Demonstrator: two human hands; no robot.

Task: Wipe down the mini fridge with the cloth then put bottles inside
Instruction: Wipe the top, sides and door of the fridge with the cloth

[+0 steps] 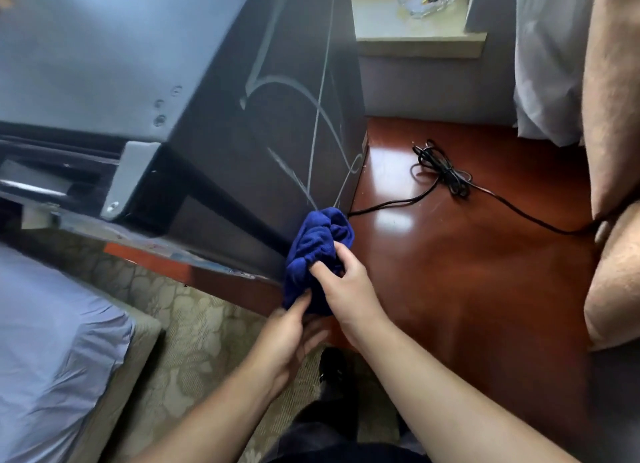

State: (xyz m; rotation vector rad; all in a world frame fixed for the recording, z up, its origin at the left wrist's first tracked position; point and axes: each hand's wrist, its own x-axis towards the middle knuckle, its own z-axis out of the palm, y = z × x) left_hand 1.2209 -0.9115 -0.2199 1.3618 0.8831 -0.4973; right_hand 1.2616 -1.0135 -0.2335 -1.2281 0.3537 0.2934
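Observation:
The dark mini fridge (249, 144) stands on a red-brown wooden surface (467, 272), its side panel marked with pale wet streaks. A crumpled blue cloth (317, 244) is bunched against the fridge's lower right corner. My right hand (349, 289) grips the cloth with curled fingers. My left hand (287, 338) pinches the cloth's lower edge from beneath. The fridge's grey top and a silver hinge bracket (128, 178) show at the left. No bottles are in view.
A black power cord (446, 178) lies coiled on the wood right of the fridge. A bed with pale blue sheet (52, 341) is lower left over patterned carpet (194, 324). A cushioned chair (609, 220) fills the right edge. A window ledge (415, 26) is behind.

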